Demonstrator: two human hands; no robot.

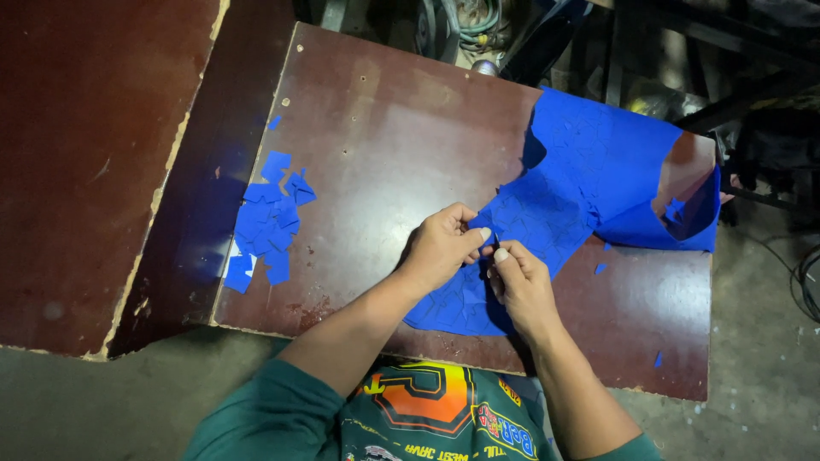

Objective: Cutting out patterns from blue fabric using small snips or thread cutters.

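A long blue sheet (581,171), scored with many cut shapes, lies across the dark red-brown table (384,137) and curls up at its far right end. My left hand (444,243) and my right hand (517,282) meet over the near part of the sheet. Both pinch it between thumb and fingertips at the same spot, fingertips almost touching. A pile of several small blue cut pieces (269,218) lies on the table's left side, well apart from my hands.
A second red-brown board (85,154) sits to the left, separated by a dark gap. A few tiny blue scraps (658,358) dot the table's right part. Dark machinery and cables crowd the far edge; bare concrete floor (760,341) lies to the right.
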